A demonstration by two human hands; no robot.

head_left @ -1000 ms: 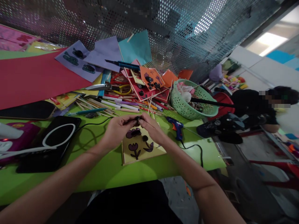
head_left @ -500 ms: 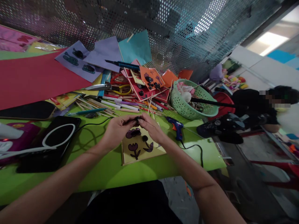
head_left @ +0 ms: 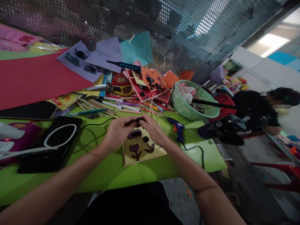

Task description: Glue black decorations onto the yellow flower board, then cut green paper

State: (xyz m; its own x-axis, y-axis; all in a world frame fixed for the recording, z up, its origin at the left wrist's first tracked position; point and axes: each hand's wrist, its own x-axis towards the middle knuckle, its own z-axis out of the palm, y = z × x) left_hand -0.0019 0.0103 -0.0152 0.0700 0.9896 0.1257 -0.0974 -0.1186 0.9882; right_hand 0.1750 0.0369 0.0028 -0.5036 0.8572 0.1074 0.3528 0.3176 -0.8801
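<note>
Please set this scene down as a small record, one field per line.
Left hand: fingertips on a small dark piece, mostly hidden
Right hand: fingertips at the same piece
Beneath: yellow card with dark flower drawings
Right of card: blue glue gun
Beyond: sticks, markers, green basket
Surface: green table
Nearby: another person, far right

Appears to be a craft workroom. Identified by glue gun, marker pens, thin wooden sticks, red sheet and yellow flower panel on the green tabletop. Bounded at far side by perforated metal screen. Shared with another person.
</note>
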